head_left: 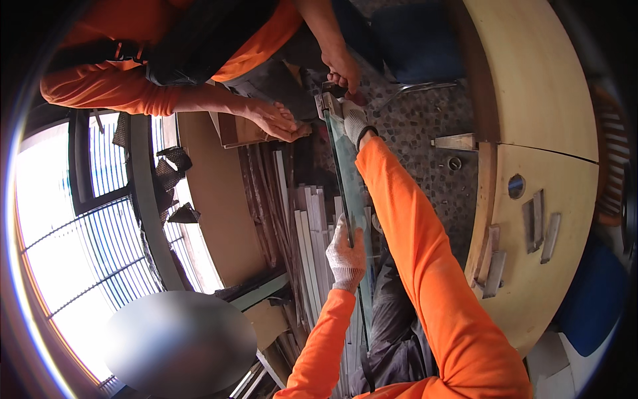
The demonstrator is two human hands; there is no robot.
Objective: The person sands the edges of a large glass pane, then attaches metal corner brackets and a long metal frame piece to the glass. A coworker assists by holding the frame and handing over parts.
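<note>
A long greenish glass pane with a dark edge stands lengthwise in front of me, running away from my body. My left hand, in a whitish knit glove, is wrapped round its edge about midway along. At the far end, my gloved right hand is closed on the pane beside a silvery metal fitting seated on the corner; part of its fingers is hidden. Close to that fitting, a co-worker's hand holds a small dark reddish thing. The co-worker's other hand is curled, left of the pane.
Metal profiles lean on the left, near a barred window. To the right is a pale wooden table with several short metal pieces. A ring-shaped piece lies on the pebbled floor.
</note>
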